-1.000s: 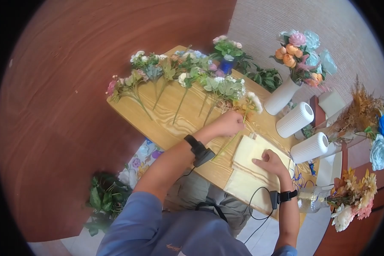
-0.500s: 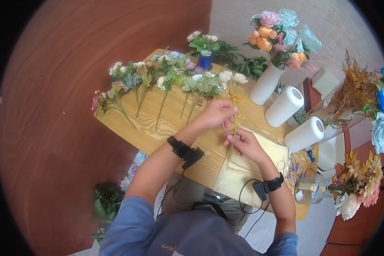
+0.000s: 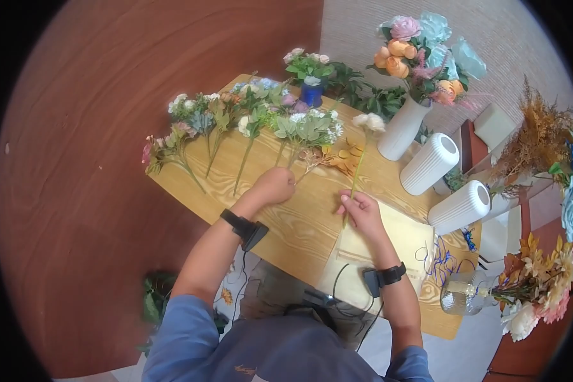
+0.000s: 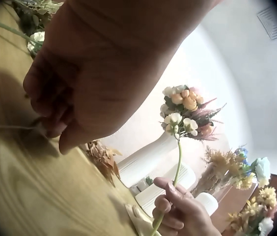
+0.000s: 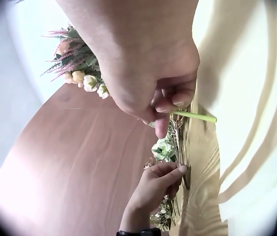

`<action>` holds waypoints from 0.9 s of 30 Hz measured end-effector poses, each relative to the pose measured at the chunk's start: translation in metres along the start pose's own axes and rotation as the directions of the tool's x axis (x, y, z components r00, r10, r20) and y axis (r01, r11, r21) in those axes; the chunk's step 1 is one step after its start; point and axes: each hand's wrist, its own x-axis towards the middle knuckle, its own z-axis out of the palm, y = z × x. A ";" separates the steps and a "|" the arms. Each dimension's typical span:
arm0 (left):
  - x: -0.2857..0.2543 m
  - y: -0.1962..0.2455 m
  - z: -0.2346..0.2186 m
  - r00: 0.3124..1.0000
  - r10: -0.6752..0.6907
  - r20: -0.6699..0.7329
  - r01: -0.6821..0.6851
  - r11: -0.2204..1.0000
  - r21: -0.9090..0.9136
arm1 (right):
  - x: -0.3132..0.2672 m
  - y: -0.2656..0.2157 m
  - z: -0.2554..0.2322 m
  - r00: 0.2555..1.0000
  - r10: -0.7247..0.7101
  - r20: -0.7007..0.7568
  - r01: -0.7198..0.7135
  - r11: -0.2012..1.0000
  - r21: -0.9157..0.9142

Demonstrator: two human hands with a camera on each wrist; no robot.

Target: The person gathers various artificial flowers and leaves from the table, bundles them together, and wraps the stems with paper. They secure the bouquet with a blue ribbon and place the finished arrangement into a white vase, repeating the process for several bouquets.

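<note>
My right hand (image 3: 363, 213) pinches the green stem of a white artificial flower (image 3: 369, 122), its blooms held up above the table. In the right wrist view the cut stem end (image 5: 202, 117) pokes out past the fingers. Over the wooden table, my left hand (image 3: 275, 186) has curled fingers and pinches the thin stem of a golden-brown leaf sprig (image 3: 340, 159). Its thumb and fingertips (image 5: 181, 169) show at the stems in the right wrist view. Beside the left hand lie several flower stems, including a white-flowered leafy spray (image 3: 305, 130).
Folded cream sheets (image 3: 388, 239) lie by the right forearm, with tangled blue cord (image 3: 445, 264) beyond. Two ribbed white vases (image 3: 430, 163) lean in view near a filled white vase (image 3: 404, 130). A glass vase (image 3: 461, 294) stands at the right edge, a blue pot (image 3: 311, 95) at the back.
The left hand brought the white flower over, and the right hand came off the sheets to grip its stem. Then the left hand let go and moved left to the leaf sprig.
</note>
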 end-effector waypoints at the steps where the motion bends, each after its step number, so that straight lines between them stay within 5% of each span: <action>1: 0.001 0.000 -0.003 1.000 0.007 0.003 -0.007 1.000 0.003 | 0.000 0.003 0.003 1.000 -0.009 -0.001 0.009 1.000 0.017; 2: 0.001 0.000 -0.007 0.985 -0.093 0.147 0.138 0.932 -0.336 | 0.001 0.003 0.003 1.000 -0.011 -0.007 0.011 1.000 0.021; 3: 0.000 0.006 -0.014 0.939 -0.136 0.315 0.309 0.733 -0.605 | 0.000 0.001 0.003 1.000 -0.007 -0.001 0.007 0.999 0.038; 6: -0.007 0.030 -0.034 0.914 -0.129 0.384 0.386 0.564 -0.730 | -0.001 0.000 0.005 1.000 -0.014 0.010 0.014 0.999 0.047; 12: -0.022 0.049 -0.013 0.974 -0.115 0.195 0.226 0.479 -0.848 | -0.003 0.002 0.013 1.000 -0.024 0.006 0.024 1.000 0.011; 27: -0.021 0.058 0.006 0.990 -0.119 0.075 0.124 0.489 -0.863 | -0.003 -0.033 0.026 0.975 -0.182 -0.125 0.178 0.983 -0.042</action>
